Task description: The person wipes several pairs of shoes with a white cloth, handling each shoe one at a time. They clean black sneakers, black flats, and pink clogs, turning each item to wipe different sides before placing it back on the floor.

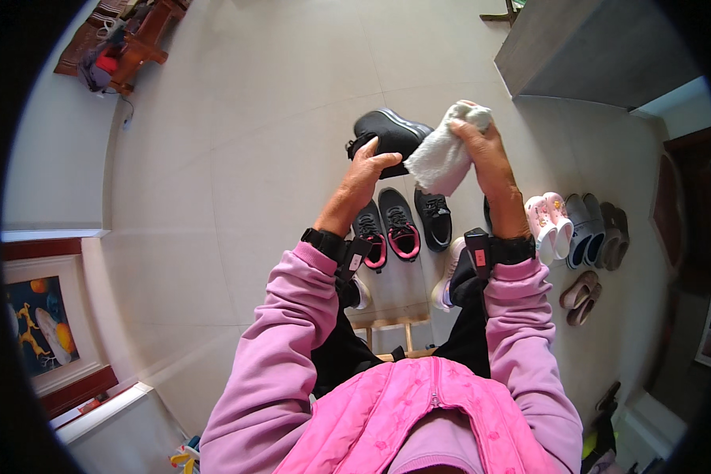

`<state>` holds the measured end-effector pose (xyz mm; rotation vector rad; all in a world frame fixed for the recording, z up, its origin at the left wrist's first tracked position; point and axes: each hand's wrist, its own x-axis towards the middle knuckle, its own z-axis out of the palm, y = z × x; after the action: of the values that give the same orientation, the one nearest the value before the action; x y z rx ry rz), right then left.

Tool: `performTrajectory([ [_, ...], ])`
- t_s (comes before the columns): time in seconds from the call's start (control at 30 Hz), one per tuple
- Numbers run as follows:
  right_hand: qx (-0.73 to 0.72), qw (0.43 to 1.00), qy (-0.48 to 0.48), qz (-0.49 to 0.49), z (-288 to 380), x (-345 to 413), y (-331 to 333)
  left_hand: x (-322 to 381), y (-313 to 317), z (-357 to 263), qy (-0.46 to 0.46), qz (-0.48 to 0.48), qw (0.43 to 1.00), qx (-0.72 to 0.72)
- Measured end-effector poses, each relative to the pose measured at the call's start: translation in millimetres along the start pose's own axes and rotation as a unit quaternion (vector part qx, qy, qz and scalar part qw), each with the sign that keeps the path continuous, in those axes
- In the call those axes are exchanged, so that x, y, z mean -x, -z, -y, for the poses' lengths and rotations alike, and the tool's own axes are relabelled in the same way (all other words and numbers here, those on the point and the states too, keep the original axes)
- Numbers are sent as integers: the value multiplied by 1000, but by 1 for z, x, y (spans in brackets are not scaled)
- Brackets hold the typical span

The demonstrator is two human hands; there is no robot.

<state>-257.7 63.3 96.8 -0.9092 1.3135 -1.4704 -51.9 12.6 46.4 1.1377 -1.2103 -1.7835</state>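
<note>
A black shoe (391, 133) with a grey sole edge is held up in my left hand (367, 169), thumb against its near side. My right hand (477, 139) grips a crumpled white cloth (444, 154), which hangs close beside the shoe and overlaps its right end in the view. Below them on the floor stands a pair of dark lace-up sneakers with pink linings, the right one (398, 222) fully seen and the left one (368, 234) partly behind my wrist. A single black lace-up shoe (435, 219) stands right of the pair.
Pink clogs (548, 222), grey shoes (583, 228), brown slippers (615, 234) and tan shoes (580, 296) stand on the tiled floor (284, 148) to the right. A wooden stool (391, 323) is between my legs. A grey cabinet (598, 53) stands at upper right, wooden furniture (145, 44) at upper left.
</note>
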Motion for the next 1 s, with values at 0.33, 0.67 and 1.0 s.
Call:
performTrajectory([
  [0.33,321,874,361,51,-37,43,-65,6,-6,17,-196,-5,961,-197],
  [0.67,393,868,303,12,-42,23,-44,35,12,-12,-221,116,877,-410],
  [1.0,536,817,190,-92,-61,-31,28,68,-4,-5,-369,311,716,-505],
])
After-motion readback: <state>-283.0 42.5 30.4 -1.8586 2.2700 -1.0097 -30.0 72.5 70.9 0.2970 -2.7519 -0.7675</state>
